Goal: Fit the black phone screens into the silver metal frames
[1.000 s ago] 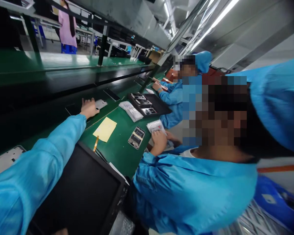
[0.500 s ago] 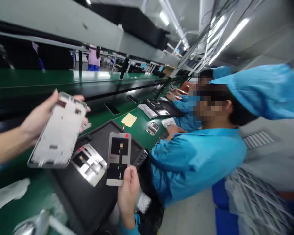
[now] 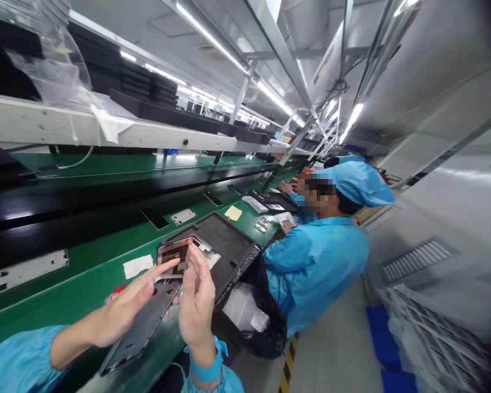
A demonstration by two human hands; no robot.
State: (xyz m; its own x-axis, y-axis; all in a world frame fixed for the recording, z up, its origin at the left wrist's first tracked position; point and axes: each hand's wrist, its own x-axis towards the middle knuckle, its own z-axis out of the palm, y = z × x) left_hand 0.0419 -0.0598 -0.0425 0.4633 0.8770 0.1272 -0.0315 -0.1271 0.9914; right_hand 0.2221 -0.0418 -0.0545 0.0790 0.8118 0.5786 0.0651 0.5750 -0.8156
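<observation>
Your left hand (image 3: 125, 311) grips a phone frame (image 3: 141, 330). Your right hand (image 3: 197, 305) pinches a phone panel (image 3: 174, 255), hiding part of the black tray (image 3: 229, 245).

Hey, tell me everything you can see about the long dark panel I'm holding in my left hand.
The dark panel is a long, flat, grey-black plate, metal or plastic by its look; finer detail is blurred. It is tilted, with its near end low over the green bench edge and its far end meeting the smaller part held by the right hand. The left hand grips it across its middle.
</observation>
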